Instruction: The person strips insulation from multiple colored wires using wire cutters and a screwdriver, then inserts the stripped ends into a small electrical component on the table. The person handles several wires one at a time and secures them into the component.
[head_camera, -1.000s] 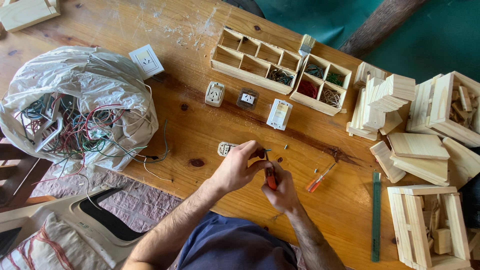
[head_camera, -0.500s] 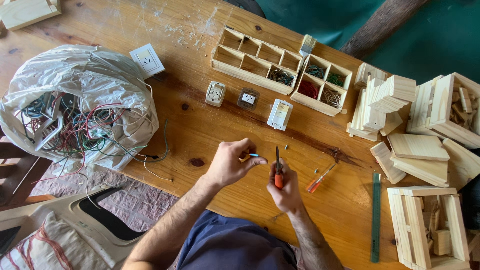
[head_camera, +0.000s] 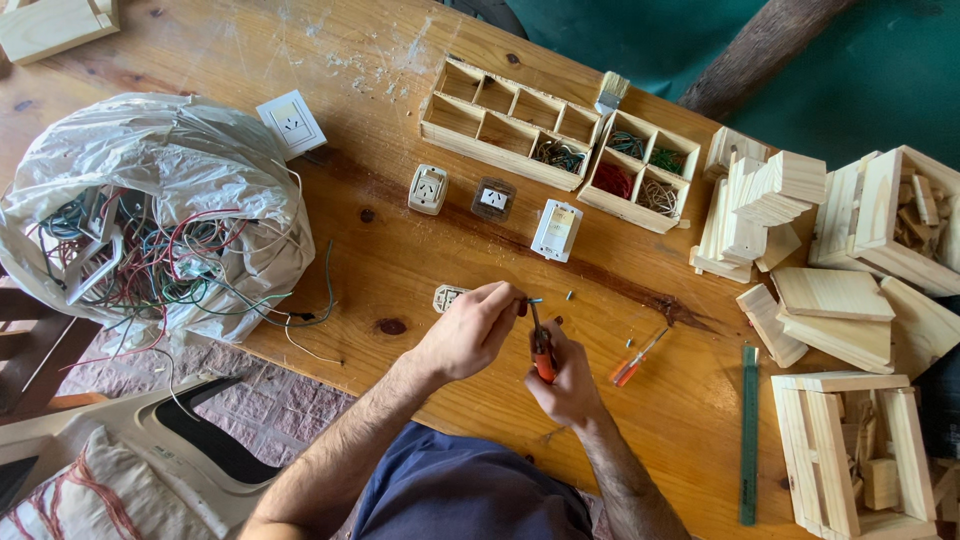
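My right hand (head_camera: 568, 380) grips red-handled pliers (head_camera: 541, 350) with the jaws pointing up. My left hand (head_camera: 470, 328) pinches a short piece of wire (head_camera: 533, 300) right at the plier tip. Both hands hover over the near edge of the wooden table (head_camera: 420, 250). A small white socket part (head_camera: 447, 297) lies just left of my left hand. Tiny wire bits (head_camera: 569, 295) lie beyond the pliers. A red screwdriver (head_camera: 633, 361) rests to the right of my right hand.
A plastic bag full of tangled wires (head_camera: 150, 215) fills the left. Sockets (head_camera: 428, 188) and a switch (head_camera: 557, 229) lie mid-table, before divided wooden trays (head_camera: 510, 120) holding wire coils. Wooden boxes and blocks (head_camera: 830, 300) crowd the right, beside a green ruler (head_camera: 749, 430). A brush (head_camera: 609, 92) lies behind.
My hands have drawn slightly apart and lifted. The pliers turned upright, and the wire piece is now held at their tip instead of low against the table.
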